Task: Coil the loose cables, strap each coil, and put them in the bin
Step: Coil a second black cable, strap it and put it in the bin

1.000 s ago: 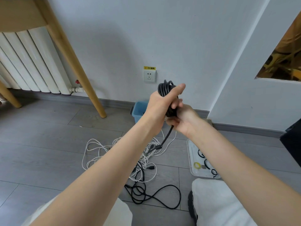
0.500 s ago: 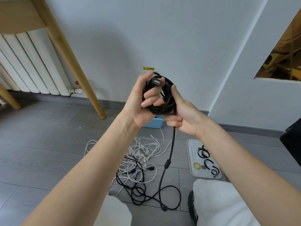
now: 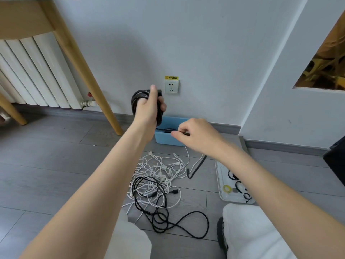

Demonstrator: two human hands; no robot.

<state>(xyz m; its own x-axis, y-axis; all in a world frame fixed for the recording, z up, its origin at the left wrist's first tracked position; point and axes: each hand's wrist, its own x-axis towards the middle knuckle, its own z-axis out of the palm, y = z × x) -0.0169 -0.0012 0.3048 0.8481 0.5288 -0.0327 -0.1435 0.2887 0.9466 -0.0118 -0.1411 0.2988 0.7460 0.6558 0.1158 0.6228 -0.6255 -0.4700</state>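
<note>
My left hand [image 3: 149, 107] grips a black coiled cable [image 3: 137, 100] held up in front of the wall. A strand of it runs across to my right hand [image 3: 194, 134], which pinches it above the blue bin [image 3: 164, 138]; the tail end [image 3: 196, 168] hangs down to the floor. On the floor below lie a tangle of white cables [image 3: 160, 171] and a loose black cable [image 3: 164, 212]. A white tray [image 3: 221, 176] at the right holds several black straps [image 3: 238, 186] and a yellow ring [image 3: 226, 188].
A wooden table leg [image 3: 84, 71] slants down at the left in front of a white radiator [image 3: 31, 71]. A wall socket [image 3: 171, 87] sits above the bin. My knees in white trousers and a dark shoe [image 3: 221, 238] are at the bottom.
My hands have moved apart: the left carried the coil up and left, the right drew a strand out to the right over the bin. The hanging tail lifted off the floor pile.
</note>
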